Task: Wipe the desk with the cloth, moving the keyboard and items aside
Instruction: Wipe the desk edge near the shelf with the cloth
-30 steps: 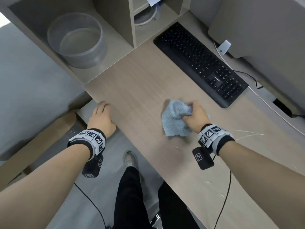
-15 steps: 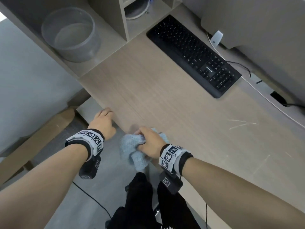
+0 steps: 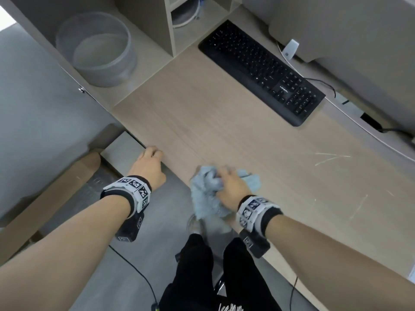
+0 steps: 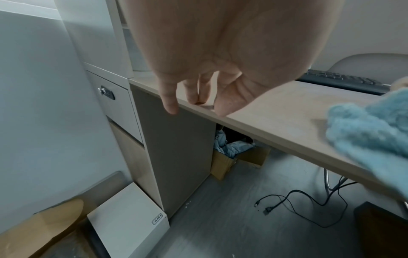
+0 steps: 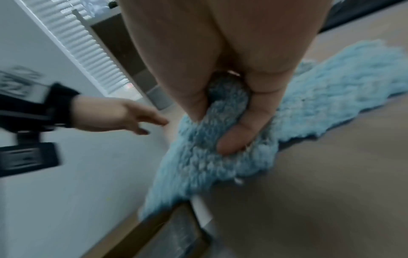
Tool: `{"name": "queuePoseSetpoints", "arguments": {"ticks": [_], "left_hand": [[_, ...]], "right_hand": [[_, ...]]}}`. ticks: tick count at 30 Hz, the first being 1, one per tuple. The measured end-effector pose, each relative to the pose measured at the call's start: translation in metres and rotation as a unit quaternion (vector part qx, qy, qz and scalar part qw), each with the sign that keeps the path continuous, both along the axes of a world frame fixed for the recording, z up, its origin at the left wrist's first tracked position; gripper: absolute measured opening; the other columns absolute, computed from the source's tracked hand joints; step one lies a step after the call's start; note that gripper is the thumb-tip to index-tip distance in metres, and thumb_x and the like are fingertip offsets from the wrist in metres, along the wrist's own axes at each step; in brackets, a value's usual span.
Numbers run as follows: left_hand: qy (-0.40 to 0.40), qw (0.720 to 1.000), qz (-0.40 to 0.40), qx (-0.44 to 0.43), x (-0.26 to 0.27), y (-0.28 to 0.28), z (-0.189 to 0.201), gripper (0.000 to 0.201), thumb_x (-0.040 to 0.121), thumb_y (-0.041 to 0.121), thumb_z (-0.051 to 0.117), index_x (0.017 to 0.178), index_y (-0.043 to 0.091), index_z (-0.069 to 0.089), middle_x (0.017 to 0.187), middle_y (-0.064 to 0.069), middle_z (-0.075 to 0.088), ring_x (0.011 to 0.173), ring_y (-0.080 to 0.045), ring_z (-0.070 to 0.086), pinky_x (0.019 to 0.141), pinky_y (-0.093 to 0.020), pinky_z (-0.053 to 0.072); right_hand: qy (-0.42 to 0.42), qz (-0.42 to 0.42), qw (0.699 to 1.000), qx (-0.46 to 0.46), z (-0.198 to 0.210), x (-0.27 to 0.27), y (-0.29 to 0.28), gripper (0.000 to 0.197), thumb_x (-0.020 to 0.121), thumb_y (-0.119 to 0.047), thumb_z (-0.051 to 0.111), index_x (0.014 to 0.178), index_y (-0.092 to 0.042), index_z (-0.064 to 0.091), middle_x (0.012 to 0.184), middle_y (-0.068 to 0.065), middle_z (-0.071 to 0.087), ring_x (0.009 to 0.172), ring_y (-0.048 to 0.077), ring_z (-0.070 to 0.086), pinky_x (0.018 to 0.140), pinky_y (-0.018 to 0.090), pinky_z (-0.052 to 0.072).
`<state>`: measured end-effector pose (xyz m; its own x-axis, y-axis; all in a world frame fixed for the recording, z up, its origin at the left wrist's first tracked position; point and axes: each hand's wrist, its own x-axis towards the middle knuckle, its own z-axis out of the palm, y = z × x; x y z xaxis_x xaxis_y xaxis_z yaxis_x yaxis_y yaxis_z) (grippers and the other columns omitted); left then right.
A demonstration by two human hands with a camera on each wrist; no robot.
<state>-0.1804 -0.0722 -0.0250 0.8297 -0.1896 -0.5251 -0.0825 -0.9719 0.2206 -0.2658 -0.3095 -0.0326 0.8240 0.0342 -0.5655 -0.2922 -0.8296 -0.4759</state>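
Right hand [image 3: 232, 187] grips cloth [image 3: 207, 194] overhanging desk [image 3: 224, 122] edge.

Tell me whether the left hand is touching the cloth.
Apart. The head view shows bare desk edge and floor between the left hand and the cloth, which the right hand grips.

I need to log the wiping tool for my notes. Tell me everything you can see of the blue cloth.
The cloth is light blue, fluffy and looped like microfibre, crumpled into a bunch. It lies at the desk's near edge, one part hanging over it, another spread flat on the wood. The right hand grips a fold of it, thumb and fingers curled round the bunch. The left hand does not touch it.
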Motion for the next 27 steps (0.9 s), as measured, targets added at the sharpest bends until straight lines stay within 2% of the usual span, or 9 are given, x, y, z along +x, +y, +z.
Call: {"name": "queuePoseSetpoints", "arguments": {"ticks": [4,9,12,14,16,18,21,24,27], "left_hand": [[0.01,1.0,-0.023,0.007,0.005,0.005,0.003,0.069,0.076,0.006,0.054,0.143,0.012,0.039,0.154,-0.005,0.026,0.136,-0.032,0.035,0.111,-0.036,0.034],[0.011,0.999,-0.037,0.006,0.006,0.007,0.005,0.069,0.078,0.007,0.054,0.145,0.013,0.038,0.155,-0.003,0.026,0.136,-0.03,0.036,0.111,-0.034,0.033],[0.005,0.999,-0.031,0.01,0.004,0.004,0.005,0.067,0.077,0.007,0.053,0.142,0.013,0.041,0.154,-0.003,0.028,0.133,-0.031,0.04,0.109,-0.034,0.035],[0.008,0.999,-0.029,0.014,0.004,0.003,0.005,0.066,0.076,0.007,0.053,0.14,0.012,0.043,0.152,-0.004,0.03,0.131,-0.032,0.041,0.108,-0.035,0.036],[0.011,0.999,-0.03,0.019,0.006,0.002,0.007,0.066,0.076,0.006,0.052,0.14,0.012,0.043,0.152,-0.004,0.03,0.131,-0.032,0.041,0.108,-0.036,0.037],[0.02,0.999,-0.031,0.026,0.008,0.002,0.009,0.066,0.076,0.007,0.051,0.142,0.013,0.042,0.152,-0.004,0.03,0.132,-0.032,0.041,0.108,-0.036,0.037],[0.034,0.998,-0.041,0.033,0.013,0.002,0.011,0.066,0.078,0.009,0.052,0.143,0.014,0.041,0.153,-0.002,0.029,0.133,-0.031,0.04,0.109,-0.036,0.036],[0.034,0.998,-0.042,0.031,0.016,0.003,0.012,0.066,0.078,0.01,0.051,0.143,0.015,0.042,0.152,-0.001,0.031,0.131,-0.03,0.042,0.108,-0.036,0.038],[0.028,0.998,-0.048,0.025,0.017,0.006,0.012,0.065,0.078,0.009,0.051,0.142,0.016,0.044,0.151,0.0,0.032,0.132,-0.029,0.041,0.108,-0.035,0.038]], "right_hand": [[0.017,-0.036,0.988,0.152,0.012,-0.005,0.027,0.034,0.075,-0.007,0.066,0.103,-0.022,0.056,0.107,0.001,0.059,0.095,0.02,0.06,0.08,0.034,0.053],[-0.072,-0.169,0.983,-0.017,0.029,0.029,-0.06,0.038,0.081,-0.008,0.058,0.115,-0.022,0.052,0.115,0.007,0.056,0.092,0.023,0.058,0.08,0.033,0.048],[-0.02,-0.195,0.974,-0.11,0.027,0.03,-0.086,0.044,0.084,-0.002,0.056,0.124,-0.014,0.046,0.126,0.013,0.046,0.09,0.023,0.05,0.076,0.03,0.04],[0.002,-0.159,0.98,-0.117,0.015,0.021,-0.064,0.046,0.085,0.0,0.052,0.129,-0.01,0.042,0.129,0.015,0.044,0.103,0.03,0.052,0.079,0.032,0.041],[-0.007,-0.087,0.994,-0.06,0.001,0.01,-0.025,0.046,0.085,-0.005,0.054,0.129,-0.01,0.043,0.127,0.013,0.046,0.113,0.031,0.051,0.085,0.033,0.041],[0.012,-0.018,0.999,0.029,-0.001,0.001,0.014,0.042,0.082,-0.009,0.06,0.122,-0.013,0.051,0.119,0.007,0.051,0.107,0.025,0.054,0.087,0.032,0.044],[0.017,-0.017,0.991,0.131,0.009,0.007,0.033,0.034,0.077,-0.008,0.065,0.107,-0.021,0.055,0.107,0.001,0.058,0.097,0.019,0.058,0.085,0.035,0.052],[-0.05,-0.1,0.992,0.058,0.015,0.039,0.0,0.04,0.08,-0.009,0.06,0.114,-0.028,0.051,0.114,0.002,0.057,0.101,0.023,0.06,0.086,0.038,0.052],[-0.077,-0.19,0.977,-0.061,0.025,0.075,-0.056,0.043,0.086,-0.008,0.057,0.126,-0.017,0.046,0.125,0.01,0.048,0.101,0.028,0.057,0.081,0.032,0.046]]}}
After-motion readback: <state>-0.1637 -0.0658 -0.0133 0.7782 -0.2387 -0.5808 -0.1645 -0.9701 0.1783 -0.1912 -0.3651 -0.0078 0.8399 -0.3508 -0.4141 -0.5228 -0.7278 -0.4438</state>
